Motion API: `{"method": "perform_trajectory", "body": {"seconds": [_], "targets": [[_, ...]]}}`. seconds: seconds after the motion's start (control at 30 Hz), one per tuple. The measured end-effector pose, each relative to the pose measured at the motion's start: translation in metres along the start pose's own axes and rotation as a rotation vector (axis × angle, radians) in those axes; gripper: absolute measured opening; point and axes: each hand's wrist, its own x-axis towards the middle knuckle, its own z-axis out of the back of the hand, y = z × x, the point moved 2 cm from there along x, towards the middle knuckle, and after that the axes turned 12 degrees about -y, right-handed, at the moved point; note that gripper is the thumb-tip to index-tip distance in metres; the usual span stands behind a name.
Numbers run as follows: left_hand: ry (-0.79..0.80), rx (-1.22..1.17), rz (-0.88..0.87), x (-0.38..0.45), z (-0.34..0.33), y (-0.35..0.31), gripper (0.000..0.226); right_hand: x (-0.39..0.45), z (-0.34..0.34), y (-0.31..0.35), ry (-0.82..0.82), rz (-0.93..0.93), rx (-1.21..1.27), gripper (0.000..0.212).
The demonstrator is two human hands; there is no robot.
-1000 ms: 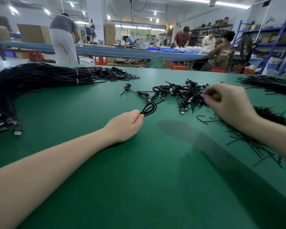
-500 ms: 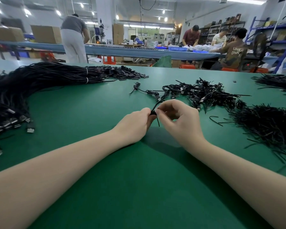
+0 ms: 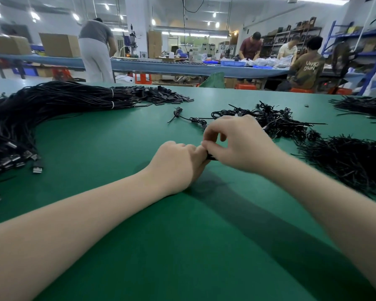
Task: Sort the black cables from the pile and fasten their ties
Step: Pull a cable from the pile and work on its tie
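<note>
Hands, left (image 3: 178, 164) and right (image 3: 237, 144), have closed together, each grip pinching cable (image 3: 211, 157).

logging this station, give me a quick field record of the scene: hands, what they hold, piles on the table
left hand: grips a small black cable, mostly hidden
right hand: pinches the same cable at the left fingertips
surface: green table
far left: large cable bundle with white bands
centre right: pile of coiled cables
right: heap of loose ties
tie state: cannot tell, hidden by the hands
</note>
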Motion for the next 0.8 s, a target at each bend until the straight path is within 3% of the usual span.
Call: {"method": "perform_trajectory", "body": {"seconds": [0.1, 0.27, 0.47, 0.57, 0.63, 0.7, 0.8], "targets": [[-0.090, 0.094, -0.185, 0.003, 0.007, -0.009, 0.029, 0.009, 0.013, -0.024, 0.311, -0.296, 0.352, 0.010], [-0.141, -0.086, -0.170, 0.001, 0.014, -0.012, 0.035, -0.019, -0.013, -0.045, 0.452, -0.854, 1.024, 0.009], [-0.112, -0.289, -0.145, -0.001, 0.017, -0.015, 0.035, -0.031, -0.023, -0.043, 0.615, -0.971, 1.468, 0.010], [-0.086, -0.517, 0.157, -0.003, 0.011, -0.009, 0.035, -0.028, -0.029, -0.032, 0.486, -1.012, 1.557, 0.018], [-0.114, -0.669, 0.400, -0.004, 0.003, -0.001, 0.031, -0.023, -0.039, -0.020, 0.249, -1.053, 1.525, 0.011], [-0.158, -0.710, 0.528, -0.004, -0.002, 0.005, 0.022, -0.023, -0.052, -0.009, 0.016, -1.100, 1.473, 0.010], [-0.139, -0.753, 0.631, -0.003, -0.009, 0.010, 0.010, -0.027, -0.061, -0.004, -0.118, -1.152, 1.454, 0.010]]}}
